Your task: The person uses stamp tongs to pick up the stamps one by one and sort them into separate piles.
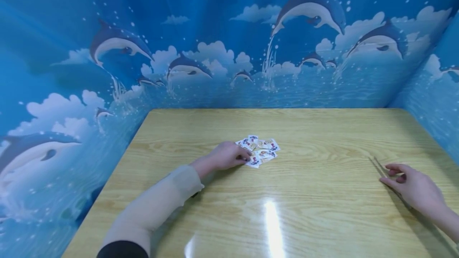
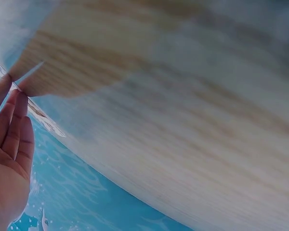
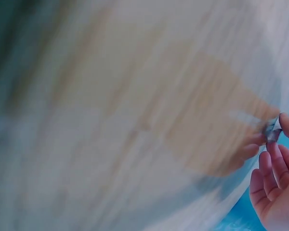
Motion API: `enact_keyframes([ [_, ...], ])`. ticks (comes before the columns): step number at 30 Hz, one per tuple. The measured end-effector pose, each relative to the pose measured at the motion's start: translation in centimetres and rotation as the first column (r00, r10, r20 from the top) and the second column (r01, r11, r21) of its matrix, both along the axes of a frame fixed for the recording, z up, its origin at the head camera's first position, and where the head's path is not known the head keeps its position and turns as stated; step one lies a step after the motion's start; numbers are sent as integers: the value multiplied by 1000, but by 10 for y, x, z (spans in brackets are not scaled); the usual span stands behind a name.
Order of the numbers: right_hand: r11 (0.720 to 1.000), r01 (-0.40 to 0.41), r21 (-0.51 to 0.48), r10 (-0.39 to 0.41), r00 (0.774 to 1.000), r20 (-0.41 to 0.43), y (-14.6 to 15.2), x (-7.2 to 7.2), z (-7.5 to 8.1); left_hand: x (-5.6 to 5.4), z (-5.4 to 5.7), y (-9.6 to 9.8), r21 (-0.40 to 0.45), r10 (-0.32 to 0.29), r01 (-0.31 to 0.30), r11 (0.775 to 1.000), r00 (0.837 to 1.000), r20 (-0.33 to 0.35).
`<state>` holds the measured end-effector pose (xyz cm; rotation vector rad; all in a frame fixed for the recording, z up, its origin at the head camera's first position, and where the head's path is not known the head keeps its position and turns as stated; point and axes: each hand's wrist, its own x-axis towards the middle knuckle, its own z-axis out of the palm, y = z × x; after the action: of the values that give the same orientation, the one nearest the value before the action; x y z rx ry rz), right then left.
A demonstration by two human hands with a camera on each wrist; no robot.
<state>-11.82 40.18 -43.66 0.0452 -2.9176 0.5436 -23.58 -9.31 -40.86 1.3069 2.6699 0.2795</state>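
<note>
A loose cluster of small white picture cards [image 1: 267,153], printed with colourful cartoon figures, lies overlapping near the middle of the table. My left hand [image 1: 229,155] reaches in from the left to the cluster's near left edge. In the left wrist view, thumb and forefinger of that left hand [image 2: 12,139] pinch a thin white card [image 2: 14,86] close over the tabletop. Well to the right, my right hand [image 1: 416,186] holds thin metal tweezers [image 1: 377,167], their two prongs spread and pointing away up the table. The right wrist view shows their shiny metal [image 3: 273,131] between thumb and fingertips.
The light wood-grain table [image 1: 315,210] is glossy, with bright lamp reflections toward its front. Blue curtain walls [image 1: 222,19] printed with dolphins and clouds enclose its back, left and right sides.
</note>
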Motion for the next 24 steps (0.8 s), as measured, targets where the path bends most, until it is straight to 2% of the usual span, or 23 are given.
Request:
enact_keyframes([
  [13,1000,10,24,-11,998,57,2,-5,2,1,0,0,-10,16,-16,1000,1000,2],
  [19,999,-9,37,8,999,51,-1,-6,7,1,0,0,-12,9,-9,1000,1000,-5],
  [24,999,-37,33,37,999,0,-13,-8,15,1,0,0,-10,12,-12,1000,1000,-4],
])
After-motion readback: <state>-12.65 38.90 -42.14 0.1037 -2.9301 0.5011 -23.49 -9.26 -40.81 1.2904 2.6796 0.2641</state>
